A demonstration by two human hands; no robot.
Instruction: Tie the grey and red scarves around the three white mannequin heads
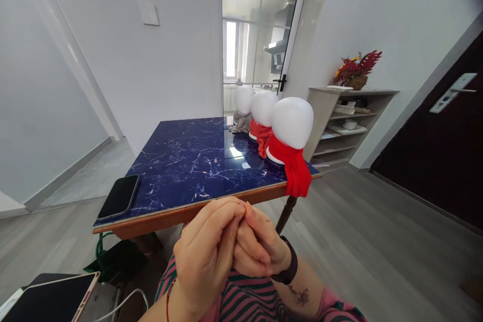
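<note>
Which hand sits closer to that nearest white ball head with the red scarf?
Probably the right hand: it lies on the side of the white ball head with the red scarf. The left hand, clasped with it, lies farther.

- White walls (181, 60) all round, with a pale switch plate (149, 12) on the far one.
- Grey wood-look floor (377, 241).
- A glass door (260, 30) opens onto a bright kitchen — daylight comes through its window (231, 49).
- Open shelf unit (343, 121) at right, topped by a red-leaf arrangement (356, 70).
- Dark door (441, 161) with a metal handle at far right.
</note>
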